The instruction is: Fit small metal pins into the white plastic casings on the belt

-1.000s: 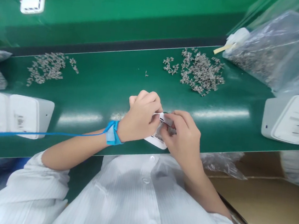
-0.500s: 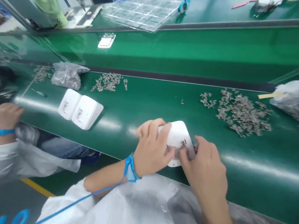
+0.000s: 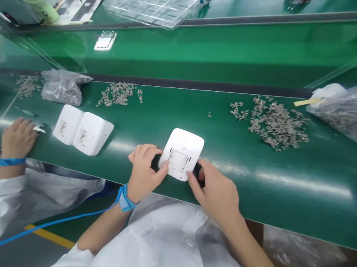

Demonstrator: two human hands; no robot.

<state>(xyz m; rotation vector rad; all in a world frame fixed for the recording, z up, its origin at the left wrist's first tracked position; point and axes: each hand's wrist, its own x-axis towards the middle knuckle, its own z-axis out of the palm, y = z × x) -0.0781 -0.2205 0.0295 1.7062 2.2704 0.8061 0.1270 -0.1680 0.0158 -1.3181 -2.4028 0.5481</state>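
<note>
White case [image 3: 177,140] was nr the worktop's [image 3: 174,116] front edge, directly ahead of the person, btwn L hand [image 3: 143,169] & R hand [image 3: 218,193]. Each grip was clamped on one side of it, thumb by the near corner, fingers at the side edge, prob. to steady it w/o covering the recess [image 3: 178,160]. Big pile of metal bits [image 3: 278,125] lay beyond R hand, presumably for easy reach; smaller pile [image 3: 117,94] lay farther off, up & L of L hand. Two white boxes [image 3: 92,131] stood touching, L of L hand, apparently parked out of the way. Case's recess faced up toward the wearer; long axis ran approx. away from the body, far end leaning slightly R. Couldn't tell if its underside touched the worktop.
</note>
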